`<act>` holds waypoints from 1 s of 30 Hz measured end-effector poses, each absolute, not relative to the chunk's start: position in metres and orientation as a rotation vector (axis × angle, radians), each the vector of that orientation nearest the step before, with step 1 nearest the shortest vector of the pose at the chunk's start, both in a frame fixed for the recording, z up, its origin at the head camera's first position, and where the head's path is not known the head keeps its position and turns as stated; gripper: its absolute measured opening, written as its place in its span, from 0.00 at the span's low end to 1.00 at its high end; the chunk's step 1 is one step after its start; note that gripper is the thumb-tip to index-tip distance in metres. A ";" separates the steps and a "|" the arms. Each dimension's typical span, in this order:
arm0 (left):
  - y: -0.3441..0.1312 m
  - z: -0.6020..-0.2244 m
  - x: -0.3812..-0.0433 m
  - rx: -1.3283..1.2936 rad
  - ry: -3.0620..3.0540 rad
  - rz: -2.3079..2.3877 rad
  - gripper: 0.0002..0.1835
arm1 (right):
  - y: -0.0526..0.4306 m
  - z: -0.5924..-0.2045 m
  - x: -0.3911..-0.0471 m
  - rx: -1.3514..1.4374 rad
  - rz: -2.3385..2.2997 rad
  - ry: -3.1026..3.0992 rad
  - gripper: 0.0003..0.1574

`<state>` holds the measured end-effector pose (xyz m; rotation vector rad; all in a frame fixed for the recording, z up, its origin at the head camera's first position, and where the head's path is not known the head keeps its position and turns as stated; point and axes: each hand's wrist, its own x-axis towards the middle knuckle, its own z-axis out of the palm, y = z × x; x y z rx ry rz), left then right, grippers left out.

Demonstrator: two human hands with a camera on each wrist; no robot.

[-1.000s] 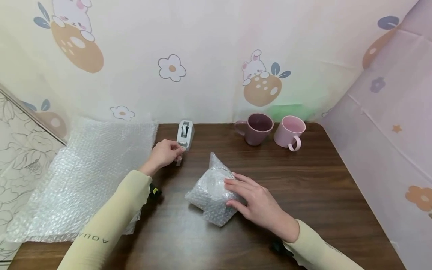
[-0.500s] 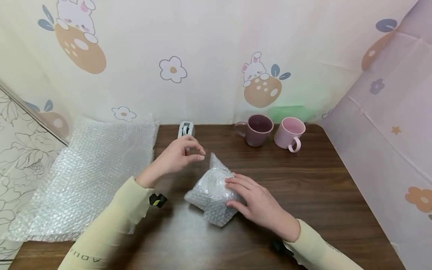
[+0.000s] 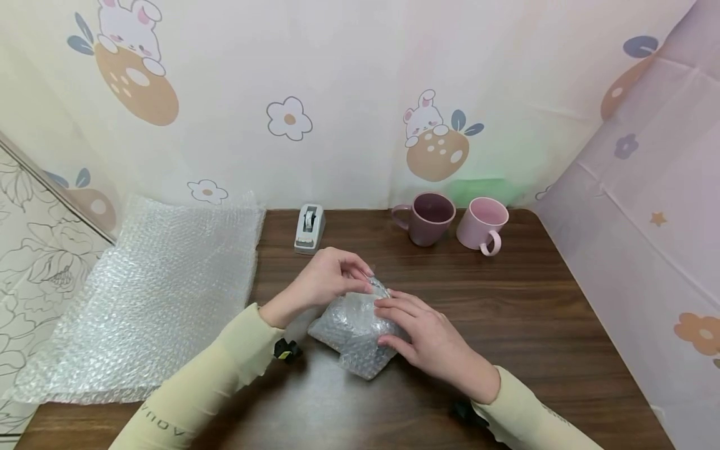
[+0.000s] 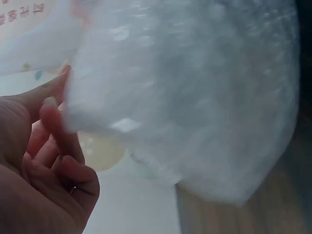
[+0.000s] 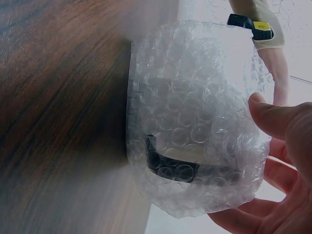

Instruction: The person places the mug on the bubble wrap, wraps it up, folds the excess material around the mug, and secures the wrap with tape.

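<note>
A bubble-wrapped mug [image 3: 368, 353] stands on the brown table in front of me. Through the plastic, a dark curved handle [image 5: 183, 169] shows in the right wrist view. My right hand [image 3: 435, 337] holds the bundle from its right side, thumb and fingers spread round the wrap. At the far end of the bundle, my left hand [image 3: 329, 275] pinches the flap of bubble wrap [image 3: 378, 286] between thumb and fingertips. The left wrist view has the wrap [image 4: 195, 97] large and blurred beside those fingertips. Any tape strip there is hidden.
A white tape dispenser [image 3: 309, 230] stands at the back, beyond my left hand. To its right are a purple mug [image 3: 425, 230] and a pink mug [image 3: 472, 232]. A large bubble wrap sheet [image 3: 157, 300] covers the table's left side, and a patterned curtain [image 3: 349, 125] hangs behind.
My left hand has come from the tape dispenser, where it held a clear tape strip, rightward to the bundle. The upright flap is now bent under its fingers. My right hand has stayed put.
</note>
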<state>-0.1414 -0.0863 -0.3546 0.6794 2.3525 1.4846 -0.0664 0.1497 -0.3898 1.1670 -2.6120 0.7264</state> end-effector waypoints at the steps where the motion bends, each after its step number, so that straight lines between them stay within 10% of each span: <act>1: -0.084 -0.357 -0.142 0.662 2.353 1.473 0.11 | 0.150 -0.390 -0.066 1.169 0.729 -2.610 0.26; 30: -0.073 -0.368 -0.152 0.932 2.857 0.721 0.24 | 0.149 -0.391 -0.068 1.164 0.740 -2.578 0.27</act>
